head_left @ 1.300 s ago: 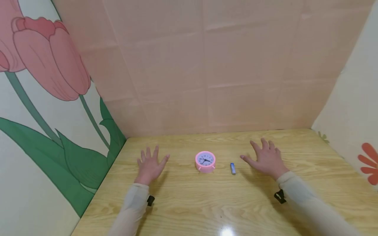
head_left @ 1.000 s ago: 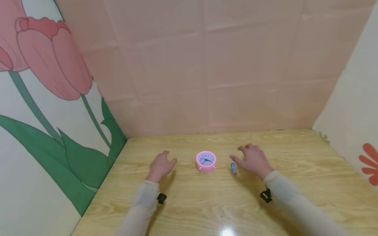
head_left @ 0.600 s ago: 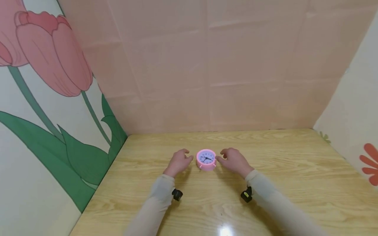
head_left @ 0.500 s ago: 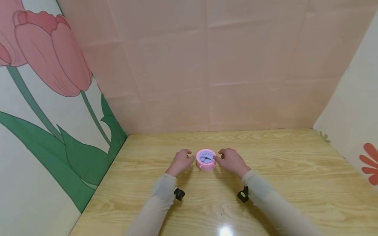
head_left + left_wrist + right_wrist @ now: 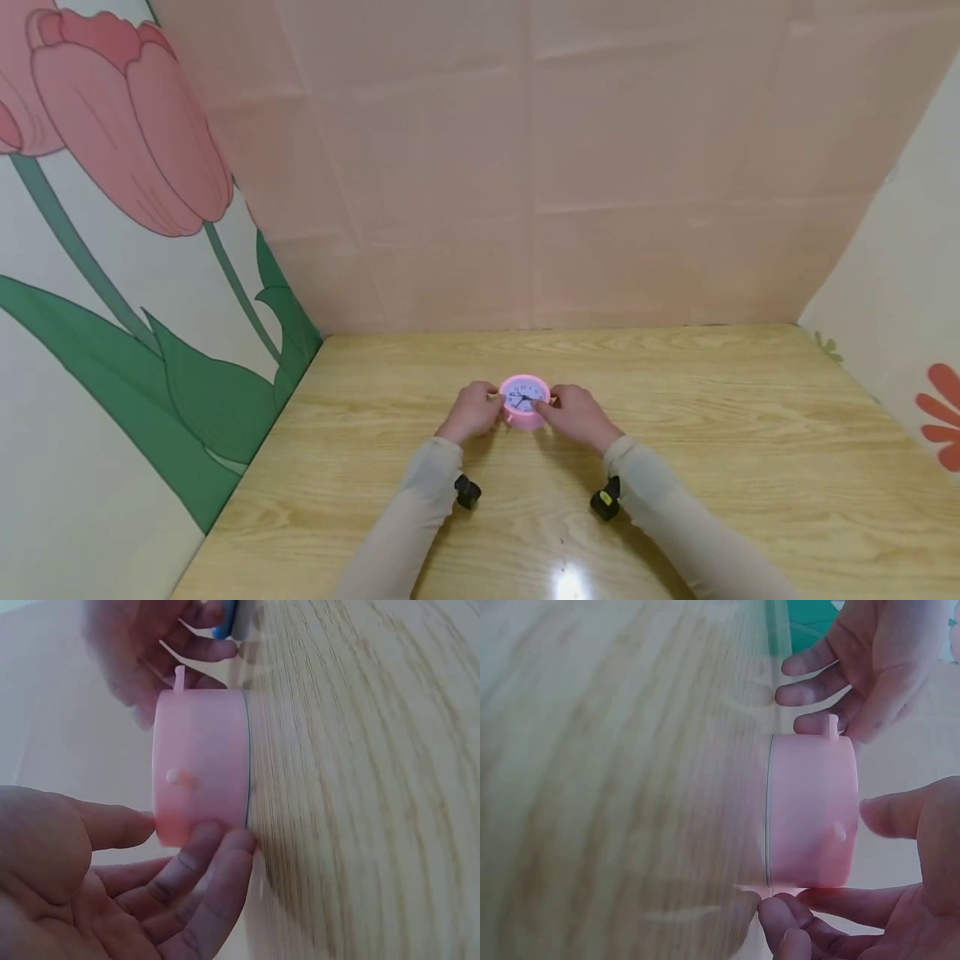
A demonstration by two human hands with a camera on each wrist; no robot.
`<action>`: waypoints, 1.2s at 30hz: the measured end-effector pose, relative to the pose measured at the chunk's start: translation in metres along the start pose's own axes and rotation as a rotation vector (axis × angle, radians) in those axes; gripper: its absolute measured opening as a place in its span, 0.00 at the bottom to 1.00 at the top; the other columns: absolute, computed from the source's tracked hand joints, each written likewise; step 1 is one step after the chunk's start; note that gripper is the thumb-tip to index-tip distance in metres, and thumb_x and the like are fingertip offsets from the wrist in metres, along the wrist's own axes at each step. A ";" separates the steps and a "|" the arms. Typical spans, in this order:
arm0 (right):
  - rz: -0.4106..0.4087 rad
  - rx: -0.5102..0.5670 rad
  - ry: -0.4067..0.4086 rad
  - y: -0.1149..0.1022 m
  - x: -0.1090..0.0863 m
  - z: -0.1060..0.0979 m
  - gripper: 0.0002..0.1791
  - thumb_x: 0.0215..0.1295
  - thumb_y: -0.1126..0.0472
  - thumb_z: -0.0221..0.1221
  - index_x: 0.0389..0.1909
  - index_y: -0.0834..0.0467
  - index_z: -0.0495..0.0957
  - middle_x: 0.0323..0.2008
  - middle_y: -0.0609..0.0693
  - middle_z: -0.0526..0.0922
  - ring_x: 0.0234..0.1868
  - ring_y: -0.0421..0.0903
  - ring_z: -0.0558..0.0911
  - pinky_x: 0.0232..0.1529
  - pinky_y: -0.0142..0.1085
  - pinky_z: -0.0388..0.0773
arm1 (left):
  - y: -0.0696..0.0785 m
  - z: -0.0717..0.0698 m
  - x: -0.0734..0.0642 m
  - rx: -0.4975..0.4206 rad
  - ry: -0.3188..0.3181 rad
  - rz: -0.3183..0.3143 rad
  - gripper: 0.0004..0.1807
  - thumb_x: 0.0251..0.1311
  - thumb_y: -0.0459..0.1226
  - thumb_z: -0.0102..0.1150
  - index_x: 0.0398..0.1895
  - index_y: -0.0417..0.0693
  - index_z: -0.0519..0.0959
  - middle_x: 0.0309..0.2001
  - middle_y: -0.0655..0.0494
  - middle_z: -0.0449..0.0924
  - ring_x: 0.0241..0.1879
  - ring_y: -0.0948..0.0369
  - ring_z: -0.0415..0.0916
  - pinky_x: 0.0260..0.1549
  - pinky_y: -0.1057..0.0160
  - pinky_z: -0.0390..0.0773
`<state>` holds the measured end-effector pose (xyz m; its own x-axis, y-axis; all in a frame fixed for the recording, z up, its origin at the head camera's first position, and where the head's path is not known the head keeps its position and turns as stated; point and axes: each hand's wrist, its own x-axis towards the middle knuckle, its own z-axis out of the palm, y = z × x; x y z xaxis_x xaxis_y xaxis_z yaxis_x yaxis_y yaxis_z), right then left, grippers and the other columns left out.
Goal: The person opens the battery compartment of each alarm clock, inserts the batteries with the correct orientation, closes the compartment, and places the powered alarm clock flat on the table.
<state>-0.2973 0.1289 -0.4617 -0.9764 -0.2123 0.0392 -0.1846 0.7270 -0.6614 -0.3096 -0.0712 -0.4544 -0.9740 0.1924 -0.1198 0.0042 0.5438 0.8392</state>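
A round pink alarm clock (image 5: 525,402) lies face up on the wooden table, its small feet sticking out from the side. At its left side, my left hand (image 5: 474,411) grips it, thumb at the rim and fingers low on the wall, as the left wrist view shows. From the right, my right hand (image 5: 577,417) holds it, with the thumb over the edge of the dial and the fingers (image 5: 855,904) along the side and base. A blue battery (image 5: 227,621) shows partly beside the right hand's fingers in the left wrist view; in the head view that hand hides it.
The wood-grain table (image 5: 712,400) meets a pinkish covered wall (image 5: 637,167) at the back. A tulip-painted wall (image 5: 135,133) stands on the left and a pale wall (image 5: 907,267) on the right. Black wrist cameras (image 5: 604,500) hang under both forearms.
Both hands have come inward from the table's sides and taken hold of the clock. The battery has become hidden behind the right hand in the head view. The clock stays on the table.
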 end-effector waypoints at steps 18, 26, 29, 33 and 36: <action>0.021 0.067 0.058 -0.010 -0.013 -0.012 0.38 0.65 0.47 0.64 0.69 0.64 0.67 0.51 0.65 0.82 0.41 0.52 0.83 0.36 0.41 0.83 | 0.003 0.002 0.000 -0.184 -0.124 -0.073 0.12 0.74 0.33 0.46 0.38 0.36 0.78 0.32 0.44 0.83 0.27 0.56 0.80 0.32 0.57 0.86; 0.042 0.108 0.106 -0.018 -0.015 -0.010 0.38 0.58 0.49 0.70 0.66 0.61 0.70 0.42 0.58 0.83 0.30 0.47 0.79 0.27 0.35 0.78 | -0.002 0.004 0.000 -0.201 -0.145 -0.067 0.13 0.73 0.32 0.46 0.35 0.35 0.80 0.29 0.44 0.83 0.24 0.58 0.78 0.28 0.58 0.85; 0.018 0.092 0.129 -0.021 -0.015 -0.008 0.38 0.56 0.50 0.72 0.65 0.61 0.71 0.39 0.56 0.83 0.29 0.46 0.78 0.26 0.35 0.76 | -0.003 0.003 0.000 -0.155 -0.133 -0.045 0.13 0.72 0.32 0.47 0.36 0.35 0.81 0.27 0.46 0.82 0.24 0.58 0.77 0.25 0.61 0.83; -0.034 0.067 0.158 -0.025 -0.016 -0.005 0.37 0.54 0.52 0.73 0.63 0.63 0.73 0.41 0.55 0.84 0.32 0.47 0.77 0.28 0.36 0.77 | 0.004 0.000 -0.006 0.021 -0.022 0.023 0.16 0.72 0.37 0.50 0.52 0.34 0.78 0.33 0.46 0.83 0.27 0.56 0.78 0.26 0.60 0.81; -0.080 0.035 0.192 -0.028 -0.016 -0.003 0.37 0.52 0.53 0.74 0.61 0.66 0.74 0.44 0.58 0.84 0.36 0.49 0.78 0.32 0.38 0.79 | 0.016 -0.002 -0.011 0.156 0.085 0.122 0.25 0.73 0.43 0.51 0.64 0.35 0.71 0.47 0.40 0.81 0.41 0.51 0.80 0.40 0.54 0.82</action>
<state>-0.2767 0.1142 -0.4416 -0.9627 -0.1378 0.2327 -0.2619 0.6891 -0.6756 -0.2992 -0.0664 -0.4384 -0.9797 0.1983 0.0286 0.1519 0.6422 0.7514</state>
